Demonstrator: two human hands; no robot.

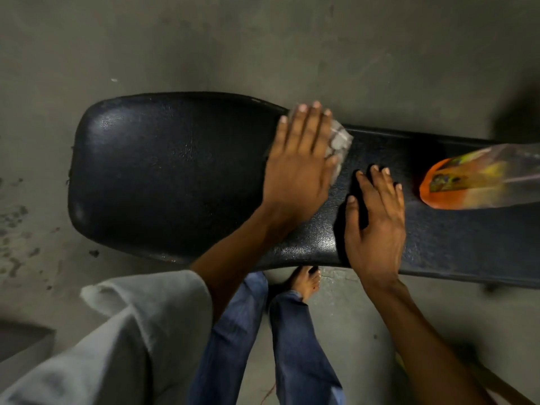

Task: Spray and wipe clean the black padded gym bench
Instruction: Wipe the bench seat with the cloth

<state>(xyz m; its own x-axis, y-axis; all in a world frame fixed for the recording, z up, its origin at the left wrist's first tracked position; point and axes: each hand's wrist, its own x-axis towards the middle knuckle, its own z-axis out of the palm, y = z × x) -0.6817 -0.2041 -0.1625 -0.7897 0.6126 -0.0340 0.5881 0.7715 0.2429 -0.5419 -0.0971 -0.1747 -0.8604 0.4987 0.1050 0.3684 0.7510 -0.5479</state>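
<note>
The black padded bench point(163, 171) runs from left to right across the view, its wide rounded end at the left. My left hand point(298, 159) lies flat on the pad, pressing a pale checked cloth point(340, 143) under the palm; part of the cloth sticks out to the right of the fingers. My right hand point(375, 226) rests flat on the pad beside it, fingers spread, holding nothing. A spray bottle point(473, 182) with orange liquid lies on its side on the bench at the right, apart from both hands.
Grey concrete floor point(263, 45) surrounds the bench, stained at the left. My legs in blue jeans point(295, 346) and a bare foot point(306, 280) stand against the bench's near edge. A grey block point(20, 343) sits at the lower left.
</note>
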